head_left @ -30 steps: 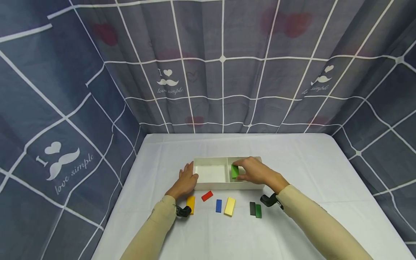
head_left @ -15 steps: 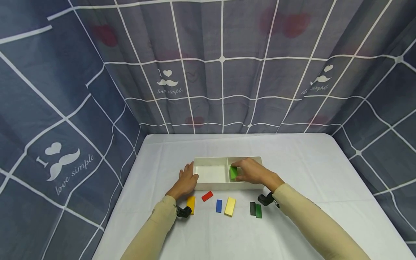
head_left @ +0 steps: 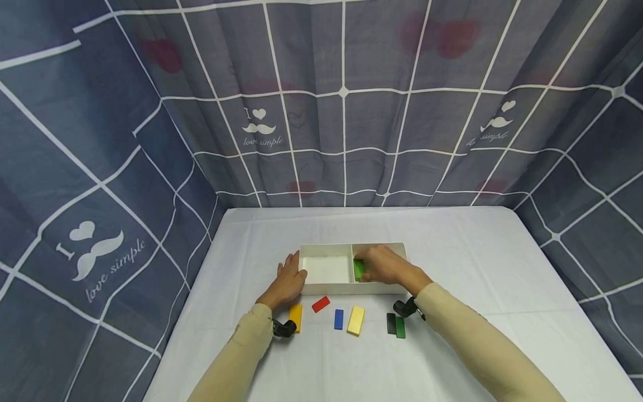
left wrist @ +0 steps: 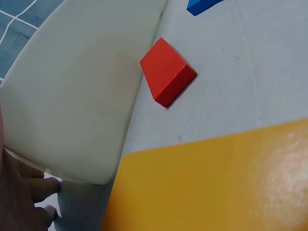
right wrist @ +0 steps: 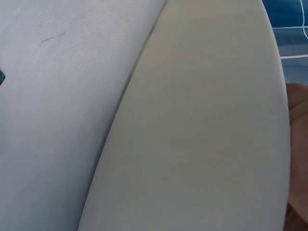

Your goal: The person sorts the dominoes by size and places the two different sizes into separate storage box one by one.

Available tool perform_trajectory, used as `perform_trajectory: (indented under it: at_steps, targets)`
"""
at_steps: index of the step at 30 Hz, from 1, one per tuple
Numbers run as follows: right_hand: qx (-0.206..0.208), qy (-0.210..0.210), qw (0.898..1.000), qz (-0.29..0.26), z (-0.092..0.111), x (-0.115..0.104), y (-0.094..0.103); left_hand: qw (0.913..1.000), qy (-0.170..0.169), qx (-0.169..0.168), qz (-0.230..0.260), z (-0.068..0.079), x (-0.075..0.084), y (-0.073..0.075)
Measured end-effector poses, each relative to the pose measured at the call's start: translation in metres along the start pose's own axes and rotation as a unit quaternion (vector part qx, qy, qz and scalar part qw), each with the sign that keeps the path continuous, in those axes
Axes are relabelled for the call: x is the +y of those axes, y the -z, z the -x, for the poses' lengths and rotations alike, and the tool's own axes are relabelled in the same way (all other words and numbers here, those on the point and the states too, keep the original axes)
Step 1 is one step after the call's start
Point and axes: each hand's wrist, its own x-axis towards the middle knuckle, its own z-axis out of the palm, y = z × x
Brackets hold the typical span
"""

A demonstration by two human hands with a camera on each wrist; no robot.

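A white box (head_left: pixel 326 288) with two compartments stands mid-table in the head view. My left hand (head_left: pixel 287 281) rests against its left end, fingers extended along the outside and thumb at the rim. Inside the right compartment, my right hand (head_left: pixel 384 265) holds a light green block (head_left: pixel 359 270) beside the divider (head_left: pixel 353 262). That hand covers part of the block and much of the compartment. In the right wrist view, the box's front wall (right wrist: pixel 192 115) hides most of the hand (right wrist: pixel 298 144). The left wrist view shows fingers (left wrist: pixel 41 190) at the box's end.
In front of the box lie an orange block (head_left: pixel 295 318), a red block (head_left: pixel 320 304), a blue block (head_left: pixel 339 319), a yellow block (head_left: pixel 355 321), a black block (head_left: pixel 390 323) and a dark green block (head_left: pixel 400 328). A grid-patterned curtain (head_left: pixel 321 123) surrounds the white table (head_left: pixel 452 234).
My right hand has moved slightly left and lower into the right compartment, bringing the light green block up by the divider. The left hand and the loose blocks stay put.
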Motion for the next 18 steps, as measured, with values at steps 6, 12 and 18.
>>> perform_trajectory:
  at_steps: [6,12,18]
  targets:
    - [0.004,-0.002,1.000,0.010,-0.0012,-0.0008,-0.0022,1.0000,-0.001,-0.001,0.005,0.0001,0.0004,-0.0010]
    - [0.007,-0.004,1.000,0.004,-0.0026,-0.0011,-0.0035,1.0000,0.004,-0.004,-0.002,0.0002,0.0007,-0.0002]
    - [0.015,-0.011,1.000,-0.005,-0.0029,-0.0002,-0.0046,1.0000,-0.001,-0.003,0.002,0.0003,-0.0001,0.0000]
